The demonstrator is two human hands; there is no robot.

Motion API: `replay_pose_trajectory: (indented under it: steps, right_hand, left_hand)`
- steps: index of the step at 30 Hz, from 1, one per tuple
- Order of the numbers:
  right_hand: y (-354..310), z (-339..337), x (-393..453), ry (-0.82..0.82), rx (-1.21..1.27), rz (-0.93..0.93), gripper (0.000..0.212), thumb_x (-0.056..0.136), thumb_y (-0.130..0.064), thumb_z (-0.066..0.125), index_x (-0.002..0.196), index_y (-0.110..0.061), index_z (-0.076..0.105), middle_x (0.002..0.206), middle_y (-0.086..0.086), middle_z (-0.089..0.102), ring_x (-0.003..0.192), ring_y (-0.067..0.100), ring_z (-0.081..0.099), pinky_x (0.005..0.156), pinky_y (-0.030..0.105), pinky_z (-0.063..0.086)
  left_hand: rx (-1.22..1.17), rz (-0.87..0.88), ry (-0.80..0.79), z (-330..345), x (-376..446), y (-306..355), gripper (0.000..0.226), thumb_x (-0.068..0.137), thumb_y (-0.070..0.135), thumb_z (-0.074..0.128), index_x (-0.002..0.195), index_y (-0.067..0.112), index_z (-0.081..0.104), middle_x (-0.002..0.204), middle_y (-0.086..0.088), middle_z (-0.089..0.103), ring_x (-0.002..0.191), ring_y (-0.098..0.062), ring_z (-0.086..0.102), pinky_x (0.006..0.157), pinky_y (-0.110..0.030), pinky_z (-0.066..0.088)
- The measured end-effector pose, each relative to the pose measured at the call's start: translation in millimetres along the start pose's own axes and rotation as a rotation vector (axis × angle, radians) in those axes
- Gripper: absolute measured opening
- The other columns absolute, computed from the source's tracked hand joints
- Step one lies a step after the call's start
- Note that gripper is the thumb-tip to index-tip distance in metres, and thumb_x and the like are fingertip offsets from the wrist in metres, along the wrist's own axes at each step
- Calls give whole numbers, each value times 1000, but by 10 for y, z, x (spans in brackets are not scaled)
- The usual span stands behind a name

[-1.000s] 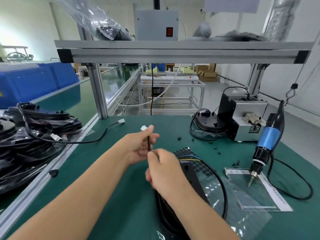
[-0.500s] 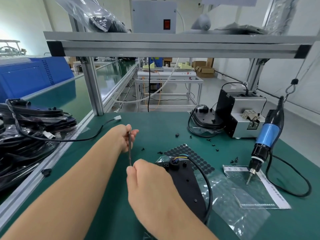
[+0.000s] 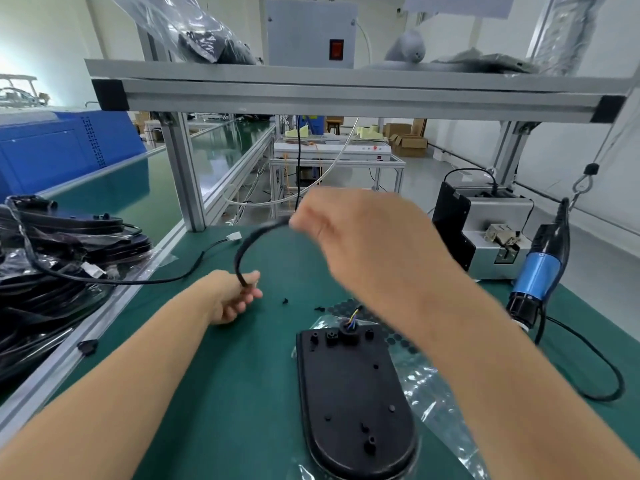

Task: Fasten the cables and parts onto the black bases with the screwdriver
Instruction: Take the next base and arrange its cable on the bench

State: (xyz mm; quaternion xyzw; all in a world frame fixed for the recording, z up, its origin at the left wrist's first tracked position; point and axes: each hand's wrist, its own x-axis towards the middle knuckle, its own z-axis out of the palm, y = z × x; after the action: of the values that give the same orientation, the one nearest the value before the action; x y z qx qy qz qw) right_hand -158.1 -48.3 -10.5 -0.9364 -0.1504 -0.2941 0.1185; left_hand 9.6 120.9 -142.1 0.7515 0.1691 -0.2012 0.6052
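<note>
Two hands are on one black cable (image 3: pixel 246 244) here, bent into an arc between them over the green bench (image 3: pixel 221 375). The left hand (image 3: pixel 231 296) sits low near the mat with its fingers curled around the lower end of the cable, and the right hand (image 3: pixel 360 237) is raised higher up, a bit blurred, pinching the upper end with its fingers closed in. Right below the right forearm there's a black base (image 3: pixel 353 400) lying flat on the bench, partly on a clear plastic bag (image 3: pixel 436 403), with a few coloured wires (image 3: pixel 352 316) poking up out of a round hole at its far end. The blue screwdriver (image 3: pixel 536 275) hangs tip-down off to the right, untouched, just beside a grey metal box (image 3: pixel 498 237) with a black plate on its side. A few small black bits (image 3: pixel 285 301) are scattered on the mat near the left hand. Over on the left edge there's a heap of bagged black parts (image 3: pixel 59 268), and another black cable with a white plug (image 3: pixel 234 236) runs out from it across the bench.
</note>
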Motion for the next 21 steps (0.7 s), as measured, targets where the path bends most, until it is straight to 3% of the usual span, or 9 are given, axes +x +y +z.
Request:
replay_pose_trajectory:
  steps: [3, 6, 8, 10, 13, 15, 18, 19, 21]
  right_hand:
    - [276, -94, 302, 96, 151, 42, 33, 103, -37, 43, 95, -15, 66, 60, -12, 47, 54, 1, 41, 54, 27, 33]
    - [419, -106, 531, 26, 221, 79, 34, 103, -29, 44, 95, -7, 69, 66, -4, 53, 58, 8, 47, 53, 21, 32]
    - [486, -142, 595, -8, 275, 92, 33, 104, -23, 43, 92, -6, 69, 65, -8, 54, 52, 2, 44, 48, 15, 31]
    - [532, -174, 599, -12, 305, 87, 32, 104, -19, 43, 89, -4, 68, 62, -16, 52, 49, -3, 45, 48, 11, 32]
    - [600, -210, 581, -41, 306, 74, 31, 103, -17, 44, 86, -5, 67, 64, -13, 54, 49, -9, 48, 50, 9, 35]
    - [634, -200, 577, -15, 313, 78, 31, 103, -19, 44, 86, -7, 67, 66, -7, 56, 49, -9, 48, 50, 9, 35]
    - [713, -102, 592, 139, 259, 147, 30, 103, -24, 45, 90, -9, 68, 75, 5, 63, 61, 1, 53, 60, 19, 41]
    - [755, -53, 601, 174, 178, 200, 30, 103, -26, 45, 94, -8, 68, 83, 8, 65, 73, 13, 57, 68, 28, 45]
    - [811, 52, 566, 241, -71, 324, 26, 101, -28, 49, 108, -10, 66, 103, 10, 63, 95, 25, 57, 82, 36, 45]
  left_hand:
    - [331, 256, 192, 9, -80, -133, 37, 98, 34, 48, 76, 9, 61, 60, -2, 63, 42, -17, 53, 41, -19, 33]
    - [383, 628, 263, 57, -227, -245, 22, 94, 13, 46, 107, 21, 62, 108, 4, 65, 88, -18, 64, 67, -27, 44]
    - [402, 727, 273, 55, -296, -318, 35, 91, 22, 61, 126, 24, 53, 120, 9, 56, 107, -12, 56, 85, -28, 43]
    - [288, 730, 404, 3, -323, -320, 49, 84, 33, 72, 124, 21, 48, 123, 8, 54, 115, -13, 52, 91, -28, 40]
    - [330, 783, 421, -95, -360, -212, 45, 91, 28, 65, 133, 23, 50, 135, 8, 53, 131, -15, 44, 106, -33, 37]
    - [306, 795, 172, -107, -396, -179, 23, 98, 22, 54, 118, 30, 63, 123, 12, 63, 124, -6, 52, 101, -22, 37]
    - [163, 690, -135, -43, -488, -279, 33, 105, 28, 36, 104, 29, 68, 96, 10, 74, 102, -1, 62, 97, -25, 38]
    - [124, 666, -160, -11, -508, -321, 41, 105, 32, 31, 94, 23, 69, 78, 7, 71, 83, -8, 64, 88, -26, 42]
    - [59, 613, -126, 47, -567, -373, 52, 103, 42, 31, 70, 12, 59, 49, 5, 42, 51, -16, 41, 67, -24, 44]
